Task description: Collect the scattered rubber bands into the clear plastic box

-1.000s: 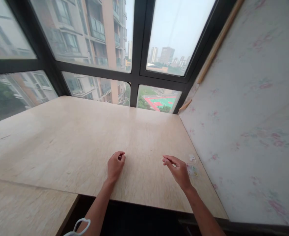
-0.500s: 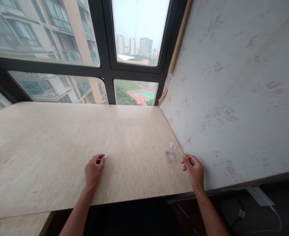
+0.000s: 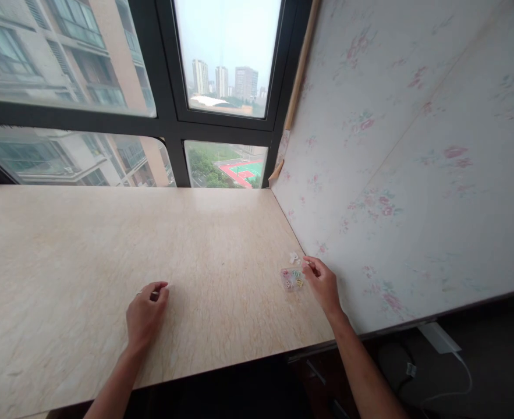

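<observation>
A small clear box (image 3: 286, 287) lies near the right end of the stone ledge, its compartments holding little pink, green, white and yellow loops. Just behind it are a few small white pieces (image 3: 294, 257), too tiny to name. My right hand (image 3: 325, 286) is at the box's far right corner, thumb and fingers pinched together beside the white pieces; what they hold, if anything, is too small to make out. Well to the left, my left hand (image 3: 144, 314) rests on the ledge with curled fingers and thumb meeting in a pinch. Its contents cannot be made out either.
The pale stone ledge (image 3: 213, 244) runs back to a dark window frame (image 3: 222, 129). A wall with flowered paper (image 3: 370, 157) bounds it on the right. Below the ledge, at lower right, are a white power strip (image 3: 439, 337) and a cable.
The view has turned right, so everything sits further left in it. My right hand has moved from the box's right side to its far right corner. My left hand stays pinched.
</observation>
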Tool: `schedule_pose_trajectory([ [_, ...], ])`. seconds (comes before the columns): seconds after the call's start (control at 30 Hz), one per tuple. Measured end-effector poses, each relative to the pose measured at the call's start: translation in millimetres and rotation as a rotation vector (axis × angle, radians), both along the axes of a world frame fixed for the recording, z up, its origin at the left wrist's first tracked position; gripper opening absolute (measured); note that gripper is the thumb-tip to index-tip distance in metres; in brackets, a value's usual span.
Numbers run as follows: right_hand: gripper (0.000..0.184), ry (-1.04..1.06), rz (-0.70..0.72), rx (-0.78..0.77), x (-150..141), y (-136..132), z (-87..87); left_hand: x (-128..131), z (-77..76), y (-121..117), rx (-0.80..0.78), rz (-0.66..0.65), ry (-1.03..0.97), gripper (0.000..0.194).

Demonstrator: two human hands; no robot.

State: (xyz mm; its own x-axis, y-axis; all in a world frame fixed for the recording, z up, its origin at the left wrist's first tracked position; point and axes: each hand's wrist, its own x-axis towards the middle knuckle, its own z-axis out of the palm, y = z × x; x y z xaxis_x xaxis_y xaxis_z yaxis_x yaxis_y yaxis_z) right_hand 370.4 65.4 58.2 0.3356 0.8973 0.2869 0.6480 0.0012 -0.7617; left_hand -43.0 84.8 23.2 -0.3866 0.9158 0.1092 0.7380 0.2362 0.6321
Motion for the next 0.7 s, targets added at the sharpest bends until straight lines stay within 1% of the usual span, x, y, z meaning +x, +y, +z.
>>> schedule_pose_trajectory([
  [0.03,0.038,-0.145,0.047,-0.044,3.8,13.6,2.3,-0.3,-0.5,0.2,-0.001,0.001,0.002,0.029],
  [0.07,0.039,-0.309,0.101,-0.126,7.2,28.1,4.0,-0.6,-0.9,0.3,-0.001,0.001,0.002,0.029],
  [0.13,0.042,-0.417,0.15,-0.206,12.1,56.6,4.8,-1.2,-1.4,0.1,0.001,0.003,-0.007,0.029],
  [0.2,0.045,-0.485,0.182,-0.284,14.3,80.5,1.9,-1.7,-1.5,-0.3,0.006,-0.003,-0.021,0.028],
  [0.3,0.043,-0.572,0.244,-0.398,14.2,102.2,-5.0,-2.5,-1.5,-0.4,0.01,0.003,-0.038,0.028],
  [0.4,0.037,-0.64,0.297,-0.464,13.2,109.0,-8.9,-2.9,-1.5,0.1,0.007,0.014,-0.059,0.028],
  [0.5,0.035,-0.688,0.329,-0.463,12.9,108.7,-7.5,-3.3,-2.0,0.7,0.01,0.016,-0.073,0.028],
  [0.6,0.041,-0.717,0.353,-0.43,12.2,106.5,-0.2,-3.8,-3.2,0.8,0.027,0.018,-0.074,0.028],
  [0.7,0.05,-0.732,0.368,-0.37,10.5,101.5,13.4,-4.0,-3.9,0.4,0.04,0.012,-0.074,0.028],
])
